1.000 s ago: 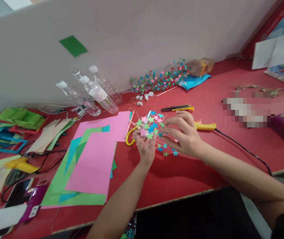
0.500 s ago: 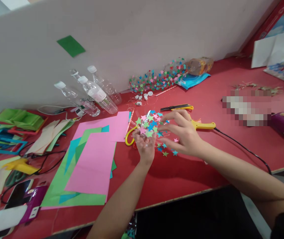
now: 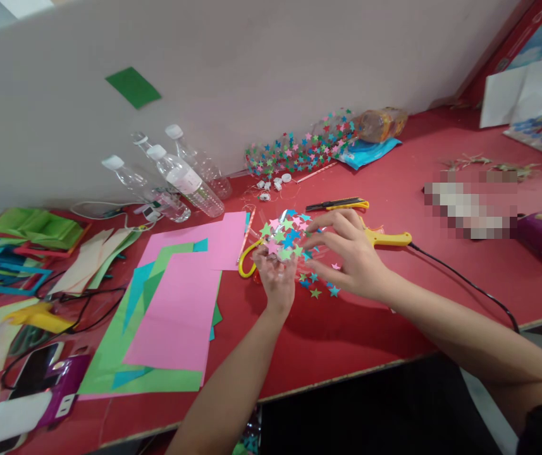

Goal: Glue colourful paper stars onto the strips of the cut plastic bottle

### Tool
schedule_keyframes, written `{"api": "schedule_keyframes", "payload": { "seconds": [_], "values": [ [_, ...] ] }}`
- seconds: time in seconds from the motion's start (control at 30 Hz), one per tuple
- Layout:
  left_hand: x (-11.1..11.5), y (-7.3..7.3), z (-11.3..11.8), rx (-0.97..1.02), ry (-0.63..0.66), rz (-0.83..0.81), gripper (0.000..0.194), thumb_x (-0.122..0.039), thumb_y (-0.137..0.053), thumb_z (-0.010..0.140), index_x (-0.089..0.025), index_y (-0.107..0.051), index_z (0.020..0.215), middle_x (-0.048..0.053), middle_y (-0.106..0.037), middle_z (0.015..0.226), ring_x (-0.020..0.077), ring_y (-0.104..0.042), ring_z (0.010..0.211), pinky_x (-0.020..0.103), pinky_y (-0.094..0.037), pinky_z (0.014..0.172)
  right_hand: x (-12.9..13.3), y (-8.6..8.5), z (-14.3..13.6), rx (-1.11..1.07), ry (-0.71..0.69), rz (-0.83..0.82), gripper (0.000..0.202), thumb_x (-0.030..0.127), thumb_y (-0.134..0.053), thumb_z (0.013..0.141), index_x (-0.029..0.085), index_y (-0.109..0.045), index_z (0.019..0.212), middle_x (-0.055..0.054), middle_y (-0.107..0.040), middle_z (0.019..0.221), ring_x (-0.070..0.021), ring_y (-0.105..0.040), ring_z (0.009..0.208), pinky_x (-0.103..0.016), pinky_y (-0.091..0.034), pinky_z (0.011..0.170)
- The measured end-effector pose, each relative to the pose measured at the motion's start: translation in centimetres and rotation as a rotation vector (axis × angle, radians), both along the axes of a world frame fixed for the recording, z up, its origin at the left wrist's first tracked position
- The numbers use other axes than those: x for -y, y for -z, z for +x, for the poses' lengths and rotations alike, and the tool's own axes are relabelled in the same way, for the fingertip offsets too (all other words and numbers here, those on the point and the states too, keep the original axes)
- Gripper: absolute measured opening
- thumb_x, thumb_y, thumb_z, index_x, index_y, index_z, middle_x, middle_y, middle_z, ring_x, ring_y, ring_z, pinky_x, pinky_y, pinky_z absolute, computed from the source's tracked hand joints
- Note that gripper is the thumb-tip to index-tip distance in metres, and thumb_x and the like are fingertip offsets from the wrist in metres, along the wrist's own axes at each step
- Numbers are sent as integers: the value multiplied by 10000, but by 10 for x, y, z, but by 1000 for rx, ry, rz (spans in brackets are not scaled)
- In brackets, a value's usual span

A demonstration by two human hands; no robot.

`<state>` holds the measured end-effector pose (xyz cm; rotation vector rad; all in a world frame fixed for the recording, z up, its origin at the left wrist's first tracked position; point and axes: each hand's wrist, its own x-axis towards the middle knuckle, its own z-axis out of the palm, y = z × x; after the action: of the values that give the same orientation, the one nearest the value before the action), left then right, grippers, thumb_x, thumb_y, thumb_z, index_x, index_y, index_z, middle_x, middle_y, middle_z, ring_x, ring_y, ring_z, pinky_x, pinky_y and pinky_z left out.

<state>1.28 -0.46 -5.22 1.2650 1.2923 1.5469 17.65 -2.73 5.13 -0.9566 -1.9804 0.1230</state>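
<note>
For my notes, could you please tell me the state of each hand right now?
Left hand: holding the star-covered piece.
Right hand: open, fingers spread beside it; contact cannot be told.

Red tabletop point(image 3: 327, 341) seen from above, overlapped at left by pink, green and blue paper sheets point(image 3: 176, 316), crossed farther back by a black-and-yellow box cutter point(image 3: 338, 205), loose paper stars point(image 3: 315, 293) scattered near its middle, a yellow-handled glue gun point(image 3: 391, 239) laid nearby.
</note>
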Motion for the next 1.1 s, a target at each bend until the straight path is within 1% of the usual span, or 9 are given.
{"api": "schedule_keyframes", "payload": {
  "seconds": [0.17,0.23,0.33,0.47,0.63,0.83,0.93,1.0,1.1],
  "values": [
    [0,-2,2,60,-44,59,545,-425,-744,717,-266,-412,1118,7,-517,910,151,-594,780,299,-546,723,1,-2,0,-6,4,-14,168,312,-628,866,225,-633,1010,-67,-614,1093,-234,-524,1028,-441,-403,936],
    [1,-4,3,87,-37,83,538,-425,-755,703,-269,-412,1087,-5,-507,893,139,-589,776,287,-551,723,1,-1,1,-3,19,-12,177,305,-627,865,216,-638,1017,-78,-613,1099,-242,-522,1037,-446,-401,942],
    [1,-8,3,96,-11,101,499,-425,-753,714,-269,-419,1051,5,-519,933,137,-598,803,272,-555,721,0,0,1,13,28,2,191,299,-626,866,217,-638,1038,-81,-611,1106,-250,-521,1052,-453,-401,945],
    [1,-7,2,59,-28,101,512,-436,-755,714,-267,-429,1071,16,-514,960,134,-597,795,269,-553,724,1,2,1,31,2,33,179,289,-648,850,215,-631,1013,-77,-611,1101,-243,-520,1041,-451,-401,948],
    [1,-5,1,30,-34,100,524,-496,-703,749,-275,-421,1132,37,-537,1003,161,-607,857,312,-543,783,4,-1,1,53,-28,61,144,284,-661,838,200,-597,935,-85,-612,1108,-237,-512,1053,-438,-398,943],
    [2,-12,3,28,-33,29,561,-529,-730,713,-251,-370,1043,21,-543,913,154,-609,797,288,-548,724,3,-3,3,58,-83,4,161,303,-641,849,218,-591,976,-81,-598,1163,-246,-515,1103,-459,-389,963],
    [2,-15,4,9,-55,24,560,-512,-748,699,-255,-375,1026,0,-521,865,143,-590,752,280,-546,691,1,-3,4,30,-67,-16,176,304,-628,849,242,-603,1013,-67,-599,1154,-249,-520,1097,-473,-389,963],
    [3,-15,4,9,-65,27,553,-480,-762,691,-257,-384,1028,-3,-518,881,136,-584,752,281,-548,701,0,-2,6,25,-41,-30,215,323,-635,843,249,-611,1043,-67,-596,1157,-256,-515,1099,-479,-395,958],
    [4,-16,4,35,-13,25,513,-421,-746,715,-264,-384,1042,1,-538,927,131,-602,784,286,-550,740,-1,0,7,48,-17,-21,253,353,-654,838,240,-629,1064,-76,-595,1177,-262,-495,1108,-476,-406,960]
  ]
}}
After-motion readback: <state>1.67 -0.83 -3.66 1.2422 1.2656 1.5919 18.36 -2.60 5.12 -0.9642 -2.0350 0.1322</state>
